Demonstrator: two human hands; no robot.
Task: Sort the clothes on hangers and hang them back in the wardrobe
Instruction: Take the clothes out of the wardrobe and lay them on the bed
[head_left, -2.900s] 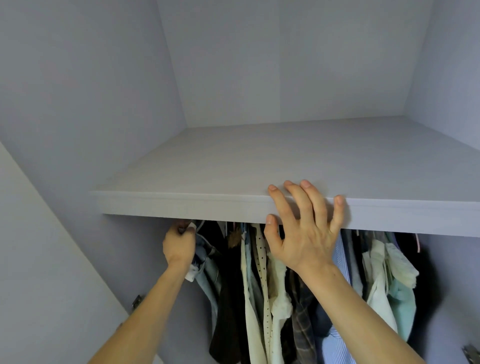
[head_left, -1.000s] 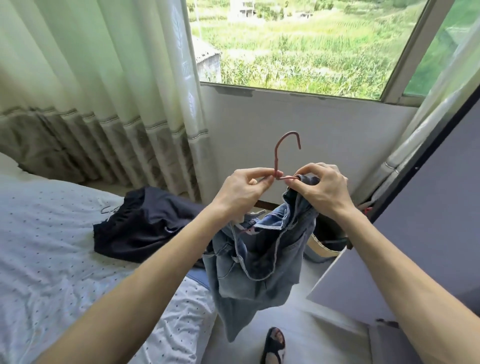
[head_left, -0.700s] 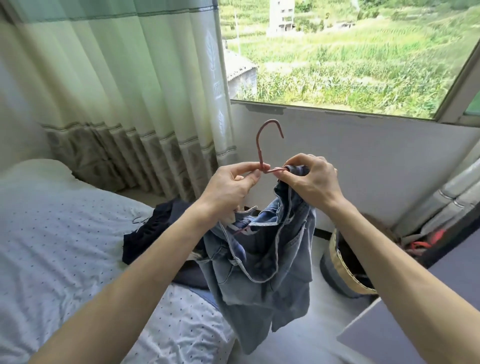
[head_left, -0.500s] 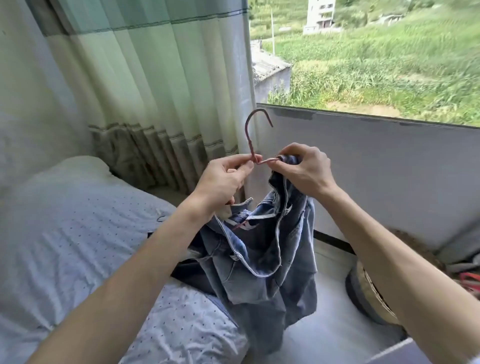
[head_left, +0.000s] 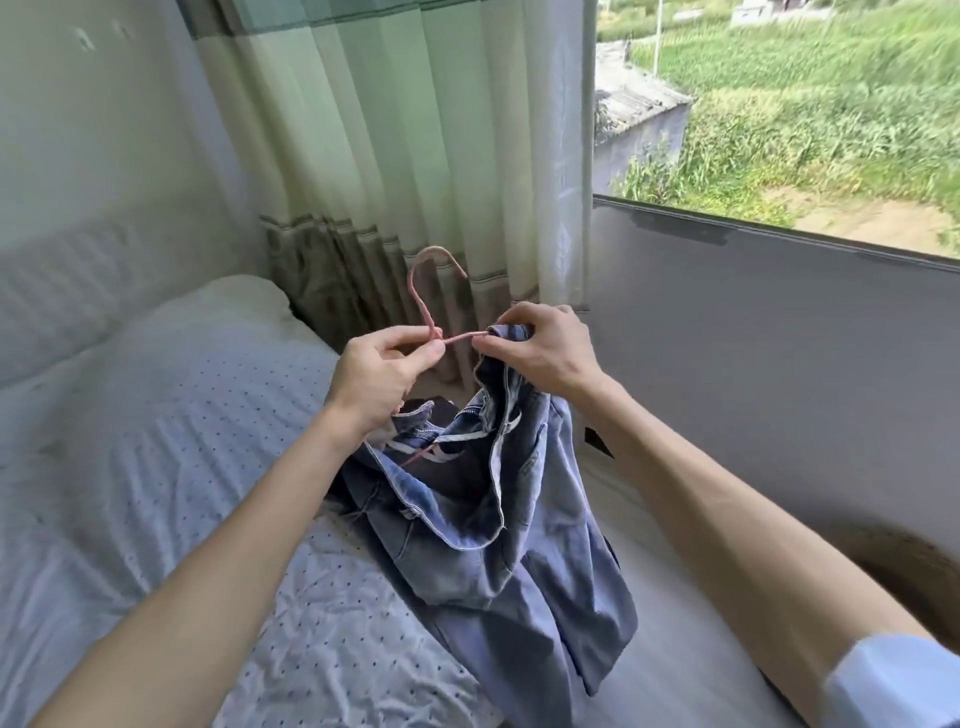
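Together, two hands, left hand (head_left: 375, 375), right hand (head_left: 540, 349), one pink hanger (head_left: 423, 296), one jeans (head_left: 483, 514).

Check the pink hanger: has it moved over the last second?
Yes, leftward. The pink hanger had its hook against the wall below the window, right of the curtain; now it overlaps the curtain, nearer the bed.

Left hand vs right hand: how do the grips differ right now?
Left hand pinches the bare pink hanger at the base of its hook; right hand grips the denim jeans bunched over the hanger's arm. Left hand is over the bed; right hand is in front of the wall. Shared: both have curled fingers, at about the same height.
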